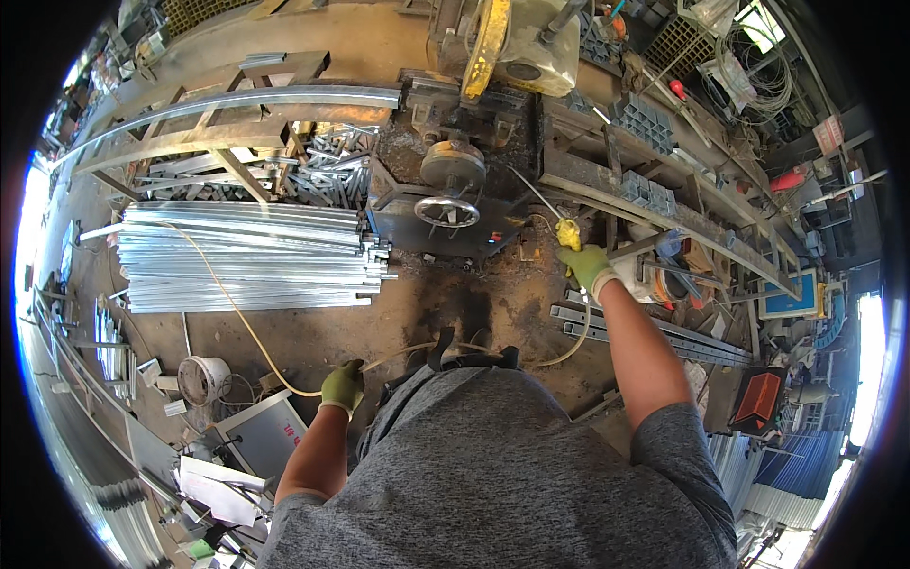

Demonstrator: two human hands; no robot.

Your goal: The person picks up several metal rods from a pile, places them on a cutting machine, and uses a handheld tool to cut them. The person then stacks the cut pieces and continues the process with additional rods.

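My right hand (588, 266), in a yellow-green glove, is closed round a yellow air blow gun (568, 232). Its long thin nozzle points up and left at the cutting machine (398, 213). A pale air hose (251, 329) runs from the gun's lower end, passes in front of my waist and continues to the left over the metal tubes. My left hand (342, 387), gloved the same way, is closed on this hose, low at my left side. The machine carries a round handwheel (447, 211) on its front and a yellow-edged wheel guard (486, 47) on top.
A big stack of shiny square tubes (246, 261) lies left of the machine, with offcuts (332, 166) behind it. One long tube (227, 99) rests on the feed rack. Racks with bundled cut pieces (646, 121) stand right. A white bucket (204, 379) sits at lower left.
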